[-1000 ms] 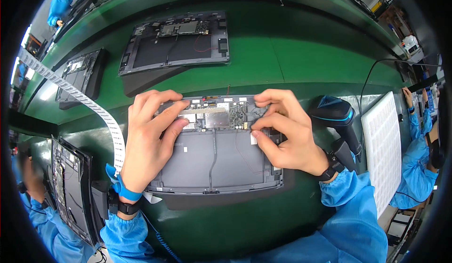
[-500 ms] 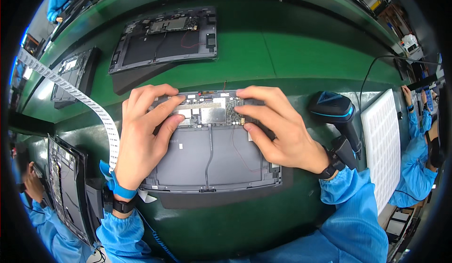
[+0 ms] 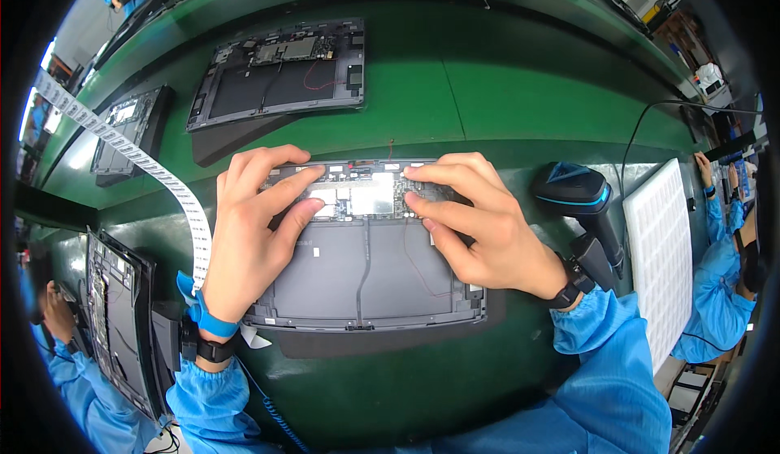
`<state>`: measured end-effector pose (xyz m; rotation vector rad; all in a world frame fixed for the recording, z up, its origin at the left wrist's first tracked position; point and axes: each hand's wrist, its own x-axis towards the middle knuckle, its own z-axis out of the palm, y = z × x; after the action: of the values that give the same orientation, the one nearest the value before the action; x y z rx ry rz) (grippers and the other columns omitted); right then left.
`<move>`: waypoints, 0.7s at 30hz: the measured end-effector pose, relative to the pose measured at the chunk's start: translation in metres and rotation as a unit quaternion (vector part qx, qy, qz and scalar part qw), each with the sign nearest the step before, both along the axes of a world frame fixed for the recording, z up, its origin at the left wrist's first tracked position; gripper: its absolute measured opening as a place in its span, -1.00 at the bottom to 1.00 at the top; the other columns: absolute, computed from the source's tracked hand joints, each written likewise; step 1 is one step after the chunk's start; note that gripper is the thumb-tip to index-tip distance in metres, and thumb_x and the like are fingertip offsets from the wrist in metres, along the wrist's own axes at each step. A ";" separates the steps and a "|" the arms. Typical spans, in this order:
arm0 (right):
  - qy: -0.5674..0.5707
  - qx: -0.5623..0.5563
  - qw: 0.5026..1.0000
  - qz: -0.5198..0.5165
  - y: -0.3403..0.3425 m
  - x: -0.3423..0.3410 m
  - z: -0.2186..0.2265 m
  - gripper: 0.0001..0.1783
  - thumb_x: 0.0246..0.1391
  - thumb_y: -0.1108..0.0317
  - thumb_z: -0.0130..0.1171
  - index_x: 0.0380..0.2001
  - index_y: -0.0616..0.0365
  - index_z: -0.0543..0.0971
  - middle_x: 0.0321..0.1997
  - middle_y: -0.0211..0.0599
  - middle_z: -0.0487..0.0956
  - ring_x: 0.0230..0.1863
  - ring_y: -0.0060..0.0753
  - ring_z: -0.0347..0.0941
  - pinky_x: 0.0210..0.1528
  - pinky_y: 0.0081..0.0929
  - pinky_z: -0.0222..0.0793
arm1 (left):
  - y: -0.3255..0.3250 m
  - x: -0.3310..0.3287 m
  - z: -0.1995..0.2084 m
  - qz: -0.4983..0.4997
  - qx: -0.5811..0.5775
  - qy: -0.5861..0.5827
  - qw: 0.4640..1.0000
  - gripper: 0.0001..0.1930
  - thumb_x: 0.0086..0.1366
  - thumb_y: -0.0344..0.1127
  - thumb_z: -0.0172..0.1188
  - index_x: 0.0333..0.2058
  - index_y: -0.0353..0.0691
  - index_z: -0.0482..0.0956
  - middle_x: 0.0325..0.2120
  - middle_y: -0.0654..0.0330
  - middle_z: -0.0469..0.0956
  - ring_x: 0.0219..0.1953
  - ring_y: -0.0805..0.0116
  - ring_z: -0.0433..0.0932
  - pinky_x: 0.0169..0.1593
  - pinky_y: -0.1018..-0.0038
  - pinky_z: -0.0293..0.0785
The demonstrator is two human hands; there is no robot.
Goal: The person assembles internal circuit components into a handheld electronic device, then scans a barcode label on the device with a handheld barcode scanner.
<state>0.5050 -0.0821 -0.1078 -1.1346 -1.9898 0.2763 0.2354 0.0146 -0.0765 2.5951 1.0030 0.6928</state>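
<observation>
In front of me lies an open grey device casing (image 3: 325, 271), a tablet or thin laptop shell with its inside facing up. Along its far edge sits a circuit board (image 3: 372, 196) with a silvery shield plate. My left hand (image 3: 258, 206) grips the board's left end, fingertips at the far side and thumb at the near side. Over the right end, my right hand (image 3: 479, 222) does the same with curved fingers and thumb. A dark flat cable (image 3: 363, 279) runs from the board down the casing's middle. A thin red wire (image 3: 413, 263) curves beside my right thumb.
A similar open casing (image 3: 280, 72) rests on foam behind; another (image 3: 126, 133) lies far left, and several stand at left (image 3: 114, 316). A barcode scanner (image 3: 578, 198) stands right, beside a white label sheet (image 3: 662, 267). A label strip (image 3: 150, 170) hangs across the left. Co-workers flank the bench.
Both hands stay on the board with hardly any movement. My right fingertips have shifted slightly along its right end. The view has moved a little.
</observation>
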 end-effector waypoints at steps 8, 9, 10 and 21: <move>-0.072 0.006 0.997 -0.024 -0.004 0.006 0.005 -0.65 -0.18 0.57 0.31 -0.20 0.30 0.71 0.07 -0.17 0.62 0.10 0.00 0.48 0.09 -0.16 0.38 | 0.000 0.005 -0.005 0.005 -0.028 -0.028 0.999 -0.71 0.10 -0.43 0.47 -0.15 -0.15 0.81 0.02 0.18 0.61 0.07 0.09 0.48 0.18 0.25 0.36; -0.069 0.008 0.997 -0.024 -0.005 0.008 0.005 -0.65 -0.18 0.57 0.31 -0.20 0.30 0.71 0.07 -0.17 0.62 0.10 0.00 0.48 0.09 -0.16 0.38 | -0.003 0.010 -0.003 0.008 0.005 -0.005 1.000 -0.74 0.10 -0.42 0.47 -0.18 -0.13 0.82 0.03 0.18 0.61 0.09 0.09 0.47 0.18 0.24 0.33; -0.064 0.003 0.998 -0.024 -0.005 0.009 0.007 -0.63 -0.17 0.56 0.32 -0.17 0.27 0.73 0.10 -0.18 0.63 0.13 0.01 0.48 0.12 -0.14 0.36 | -0.004 0.012 0.005 0.010 0.041 0.020 0.999 -0.77 0.11 -0.42 0.47 -0.21 -0.12 0.83 0.04 0.19 0.61 0.11 0.09 0.45 0.18 0.22 0.31; 0.007 0.031 0.996 -0.083 -0.071 0.017 0.027 -0.44 -0.13 0.20 0.51 0.01 0.12 0.69 0.28 -0.04 0.49 0.39 0.30 0.23 0.34 0.18 0.23 | 0.129 -0.060 -0.024 0.375 0.105 -0.043 0.920 -0.46 0.36 -0.10 0.28 0.18 -0.35 0.50 0.15 -0.22 0.51 0.23 -0.19 0.44 0.31 0.06 0.34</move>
<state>0.5224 -0.1530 -0.0804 -1.2447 -1.8656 0.1348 0.1752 0.1432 -0.1006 2.2576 2.0154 1.1201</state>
